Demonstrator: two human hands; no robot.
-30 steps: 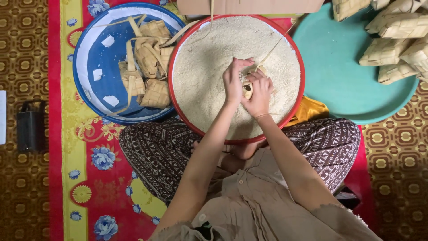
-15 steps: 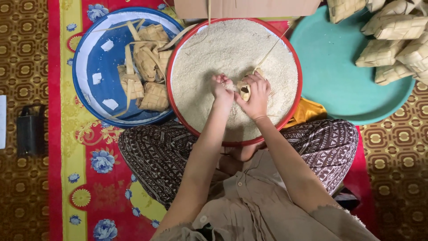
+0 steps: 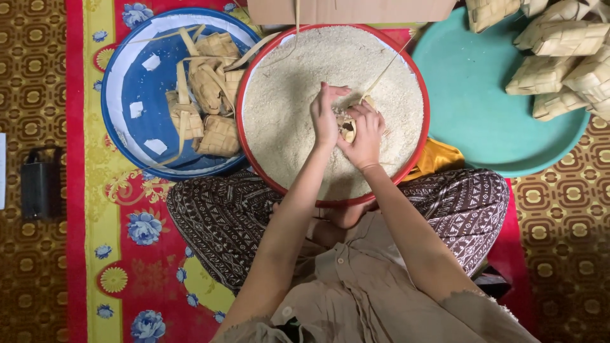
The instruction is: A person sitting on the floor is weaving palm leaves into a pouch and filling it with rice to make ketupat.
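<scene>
Filling step: right hand (image 3: 363,141) grips woven leaf pouch (image 3: 347,127) over red rice basin (image 3: 416,82); left hand (image 3: 325,114) fingers bunched, probably pinching rice. Next needs steady pouring into the opening.

You sit cross-legged on a red and yellow flowered mat (image 3: 121,209) with a red-rimmed tray of raw rice (image 3: 286,101) in front of your knees. Your right hand (image 3: 363,136) cups a small woven palm-leaf pouch (image 3: 347,129) over the rice, its loose leaf strip (image 3: 387,67) trailing up toward the tray's far rim. Your left hand (image 3: 325,114) is bunched above the pouch opening, fingers (image 3: 335,92) curled and touching it. To your left, a blue tray (image 3: 127,76) holds several empty woven pouches (image 3: 213,82). To your right, a teal tray (image 3: 470,95) carries a pile of plump woven pouches (image 3: 559,57). A cardboard box (image 3: 349,9) lies beyond the rice tray.
</scene>
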